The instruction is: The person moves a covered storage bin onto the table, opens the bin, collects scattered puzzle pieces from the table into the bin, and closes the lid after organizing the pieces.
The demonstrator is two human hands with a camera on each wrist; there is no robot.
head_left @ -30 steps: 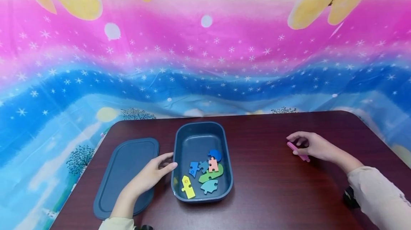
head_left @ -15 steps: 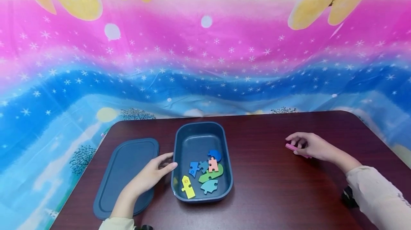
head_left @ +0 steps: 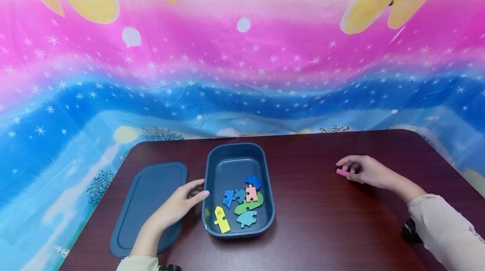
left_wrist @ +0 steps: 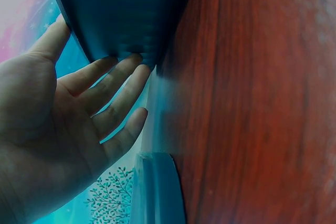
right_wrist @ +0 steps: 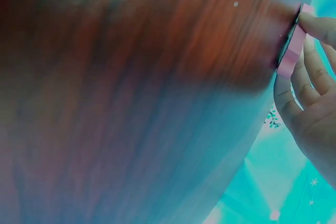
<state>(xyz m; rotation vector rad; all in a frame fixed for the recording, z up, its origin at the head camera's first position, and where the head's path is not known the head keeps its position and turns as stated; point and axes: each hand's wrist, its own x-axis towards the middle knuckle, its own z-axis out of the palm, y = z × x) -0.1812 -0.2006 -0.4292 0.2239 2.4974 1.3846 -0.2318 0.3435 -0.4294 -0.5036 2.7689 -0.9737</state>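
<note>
A dark blue-grey box (head_left: 235,233) stands left of centre on the table. Puzzle pieces lie inside it, among them a yellow one (head_left: 222,222), a salmon one (head_left: 251,194) and a green one (head_left: 242,209). My left hand (head_left: 176,207) touches the box's left side, fingers extended; in the left wrist view the fingertips meet its outer wall and the thumb is at the rim. Over at the right, my right hand (head_left: 369,173) holds a pink puzzle piece (head_left: 342,172) between thumb and fingers. The right wrist view shows this pink piece (right_wrist: 294,51) close to the tabletop.
The box's matching lid (head_left: 145,208) lies flat at the left, partly beneath the left forearm. Dark reddish-brown tabletop (head_left: 303,187) stretches between the box and the right hand. A printed cloth (head_left: 265,73) hangs behind the table.
Between my right fingers the pink piece has turned, its near end swinging back under the hand, so less of it shows. The left hand, box and lid have stayed put.
</note>
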